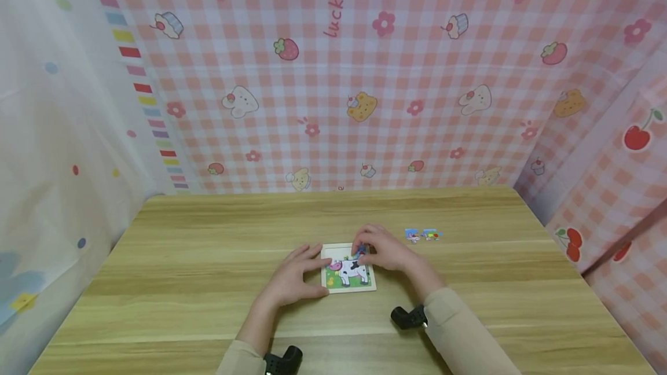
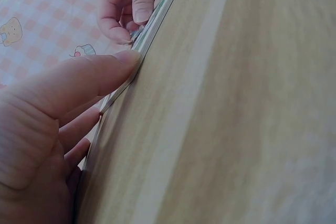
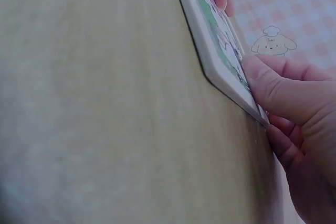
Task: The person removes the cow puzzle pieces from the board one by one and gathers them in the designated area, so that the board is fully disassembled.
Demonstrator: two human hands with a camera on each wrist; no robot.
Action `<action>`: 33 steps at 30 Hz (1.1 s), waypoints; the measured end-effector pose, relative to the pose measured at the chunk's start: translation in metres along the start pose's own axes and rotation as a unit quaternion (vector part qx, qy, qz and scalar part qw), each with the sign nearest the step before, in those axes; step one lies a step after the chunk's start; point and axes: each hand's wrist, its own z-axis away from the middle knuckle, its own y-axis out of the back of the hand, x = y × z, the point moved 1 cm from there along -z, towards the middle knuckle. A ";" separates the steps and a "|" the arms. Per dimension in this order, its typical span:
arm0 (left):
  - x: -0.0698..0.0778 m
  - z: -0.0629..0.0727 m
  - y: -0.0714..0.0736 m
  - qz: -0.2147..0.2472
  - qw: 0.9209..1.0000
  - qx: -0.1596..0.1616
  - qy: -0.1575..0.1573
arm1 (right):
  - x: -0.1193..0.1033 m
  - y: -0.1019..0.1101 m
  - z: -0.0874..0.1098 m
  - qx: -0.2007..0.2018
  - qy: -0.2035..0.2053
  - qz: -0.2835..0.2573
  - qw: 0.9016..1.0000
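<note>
A cow jigsaw puzzle in a pale wooden tray [image 1: 359, 290] lies on the table. My left hand [image 1: 294, 279] holds the tray along its left side, thumb at the near corner and fingers spread up the edge. In the left wrist view that thumb [image 2: 100, 77] lies against the near edge. Over the upper right of the tray, my right hand [image 1: 385, 249] pinches a small blue puzzle piece [image 1: 362, 249], mostly covered by the fingers. The right wrist view has the right thumb [image 3: 270, 85] down at the tray's side, with the cow picture [image 3: 218, 24] beyond.
Two loose puzzle pieces, one blue and pink [image 1: 412, 235] and one more colourful [image 1: 431, 235], lie to the right of the tray. The wood-grain table [image 1: 208, 236] ends at a pink checked cloth [image 1: 333, 149] behind. Black wrist cameras [image 1: 283, 360] sit at both sleeves.
</note>
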 end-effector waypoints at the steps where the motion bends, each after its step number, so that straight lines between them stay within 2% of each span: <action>1: 0.000 0.000 0.000 0.000 1.000 0.000 0.001 | 0.000 -0.001 0.000 0.003 0.001 -0.002 1.000; 5: 0.000 0.000 0.000 -0.001 1.000 0.000 -0.001 | 0.000 -0.002 0.003 0.017 0.003 -0.003 1.000; 12: 0.000 0.000 -0.001 0.006 1.000 0.001 0.000 | 0.000 -0.004 0.006 0.039 -0.026 -0.008 0.999; 16: -0.001 0.000 -0.001 0.003 1.000 0.002 0.001 | 0.000 -0.005 0.007 0.049 -0.028 -0.016 0.998; 26: -0.001 0.000 -0.001 0.003 1.000 -0.001 0.000 | 0.000 -0.006 0.010 0.079 -0.025 -0.060 0.995; 33: 0.000 0.000 0.000 0.004 1.000 0.000 -0.002 | 0.002 -0.007 0.012 0.085 -0.029 -0.094 0.992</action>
